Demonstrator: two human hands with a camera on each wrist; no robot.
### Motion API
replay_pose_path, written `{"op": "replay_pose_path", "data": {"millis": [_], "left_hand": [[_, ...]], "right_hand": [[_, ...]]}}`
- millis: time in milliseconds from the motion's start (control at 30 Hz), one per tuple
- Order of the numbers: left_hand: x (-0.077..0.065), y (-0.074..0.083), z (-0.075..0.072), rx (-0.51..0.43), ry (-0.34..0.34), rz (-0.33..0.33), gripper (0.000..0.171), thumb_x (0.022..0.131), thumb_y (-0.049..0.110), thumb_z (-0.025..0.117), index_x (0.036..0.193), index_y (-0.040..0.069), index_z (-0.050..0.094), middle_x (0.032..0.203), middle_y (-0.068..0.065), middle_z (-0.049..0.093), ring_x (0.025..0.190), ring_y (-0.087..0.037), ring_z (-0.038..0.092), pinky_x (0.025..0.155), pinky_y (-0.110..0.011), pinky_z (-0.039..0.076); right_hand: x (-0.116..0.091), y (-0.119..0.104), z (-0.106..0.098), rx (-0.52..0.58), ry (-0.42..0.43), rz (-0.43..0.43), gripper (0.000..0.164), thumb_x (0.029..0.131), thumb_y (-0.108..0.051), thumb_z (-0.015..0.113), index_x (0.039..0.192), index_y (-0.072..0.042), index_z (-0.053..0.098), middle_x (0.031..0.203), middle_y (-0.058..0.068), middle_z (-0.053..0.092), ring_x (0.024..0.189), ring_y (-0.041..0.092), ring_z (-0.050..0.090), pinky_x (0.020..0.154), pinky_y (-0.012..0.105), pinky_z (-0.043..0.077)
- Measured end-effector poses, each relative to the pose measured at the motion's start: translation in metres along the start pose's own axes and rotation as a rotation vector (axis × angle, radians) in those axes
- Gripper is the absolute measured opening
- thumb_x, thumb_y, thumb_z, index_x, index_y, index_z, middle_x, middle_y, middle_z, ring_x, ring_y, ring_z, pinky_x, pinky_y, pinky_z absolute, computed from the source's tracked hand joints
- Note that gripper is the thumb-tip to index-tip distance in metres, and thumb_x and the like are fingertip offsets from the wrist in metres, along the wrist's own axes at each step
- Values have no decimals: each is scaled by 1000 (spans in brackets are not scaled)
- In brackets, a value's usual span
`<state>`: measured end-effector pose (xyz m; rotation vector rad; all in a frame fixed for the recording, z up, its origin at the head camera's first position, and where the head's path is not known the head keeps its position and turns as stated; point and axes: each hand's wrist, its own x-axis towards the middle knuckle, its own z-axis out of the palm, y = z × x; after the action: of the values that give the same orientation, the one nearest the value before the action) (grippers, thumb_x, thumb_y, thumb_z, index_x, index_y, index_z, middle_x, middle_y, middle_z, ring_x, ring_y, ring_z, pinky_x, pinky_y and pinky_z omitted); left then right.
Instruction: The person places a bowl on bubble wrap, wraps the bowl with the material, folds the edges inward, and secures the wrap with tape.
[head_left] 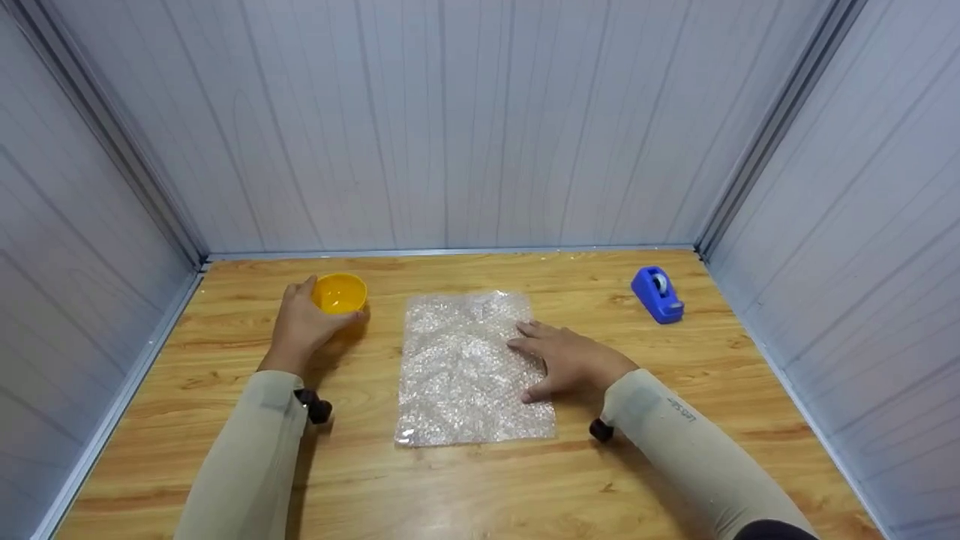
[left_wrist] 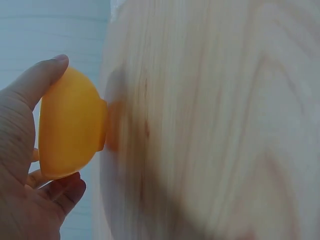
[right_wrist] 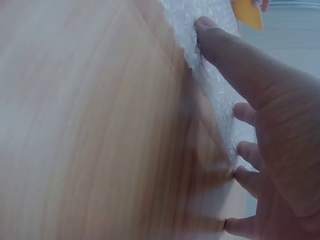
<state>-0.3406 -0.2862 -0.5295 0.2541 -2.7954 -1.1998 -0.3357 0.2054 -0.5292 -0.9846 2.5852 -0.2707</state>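
Observation:
A yellow bowl (head_left: 341,293) is at the back left, and my left hand (head_left: 303,322) grips it from the left side. In the left wrist view the thumb lies at one side of the bowl (left_wrist: 72,125) and the fingers curl at the other, with the bowl's foot close to the wooden surface. A sheet of bubble wrap (head_left: 465,367) lies flat in the middle of the table. My right hand (head_left: 574,360) rests on its right edge with fingers spread. In the right wrist view the thumb and some fingertips touch the bubble wrap (right_wrist: 215,90).
A blue tape dispenser (head_left: 658,295) with a roll in it stands at the back right of the wooden table (head_left: 450,495). Pale panel walls (head_left: 480,127) enclose the table at the back and on both sides.

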Motion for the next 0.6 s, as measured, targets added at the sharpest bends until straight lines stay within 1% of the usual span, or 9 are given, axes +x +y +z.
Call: {"op": "replay_pose_path", "data": {"millis": [133,233,467,600], "left_hand": [[-6,8,3,-52,-15,27,130,88,52,97,180,0,21,170,-30,37,151,-51,51,131,-67,44],[-11,17,6,-60,-31,62,129,87,51,99,179,0,24,168,-28,39,151,-50,51,130,-67,45],[-21,45,19,-62,-92,146,126,84,50,101,178,5,31,168,-25,42,151,-49,52,129,-67,47],[-31,65,31,-71,-128,197,123,82,51,103,177,10,36,166,-21,45,149,-46,55,125,-66,51]], "right_hand": [[1,-1,1,3,-4,18,105,94,-73,82,180,-35,35,193,0,15,180,29,11,143,65,21],[1,-2,1,11,-3,26,105,93,-73,83,179,-36,35,193,-1,15,180,29,11,143,67,19],[2,-5,0,20,-3,34,106,93,-73,82,180,-37,34,193,-1,14,180,28,10,142,70,17],[3,-6,1,21,1,34,106,93,-72,83,179,-36,35,193,-1,14,180,27,11,141,72,17]]}}
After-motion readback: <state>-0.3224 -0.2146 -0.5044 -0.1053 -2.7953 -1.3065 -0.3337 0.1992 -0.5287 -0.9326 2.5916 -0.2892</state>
